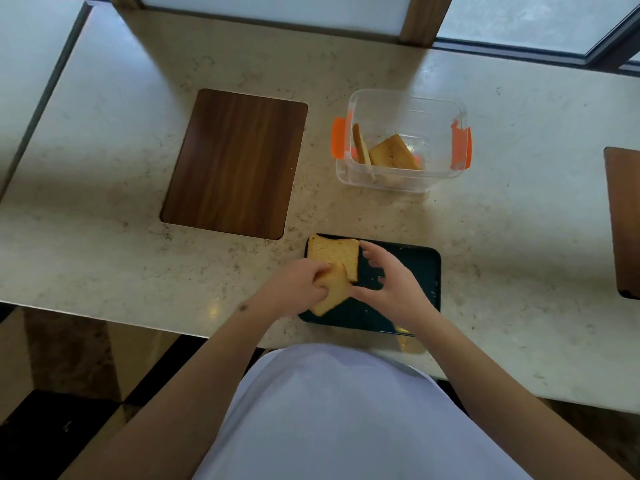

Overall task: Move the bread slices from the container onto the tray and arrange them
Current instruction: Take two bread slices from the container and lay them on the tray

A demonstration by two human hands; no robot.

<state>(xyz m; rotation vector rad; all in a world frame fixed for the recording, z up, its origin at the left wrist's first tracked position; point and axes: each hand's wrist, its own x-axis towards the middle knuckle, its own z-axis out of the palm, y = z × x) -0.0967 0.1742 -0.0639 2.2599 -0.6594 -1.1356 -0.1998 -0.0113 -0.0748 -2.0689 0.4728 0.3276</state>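
Note:
A dark green tray (420,268) lies at the counter's near edge. One bread slice (334,254) rests flat in its far left corner. My left hand (298,284) grips a second slice (334,292), tilted over the tray's left side and overlapping the first. Just right of that slice, my right hand (391,284) hovers above the tray's middle with fingers spread and nothing in them. Farther back stands a clear plastic container (403,109) with orange clips, holding remaining bread slices (393,154), one upright against its left wall.
A dark wooden board (235,162) is set into the marble counter to the left of the container. Another wooden panel (623,220) shows at the right edge. The counter's front edge runs just below the tray, against my white-clothed body.

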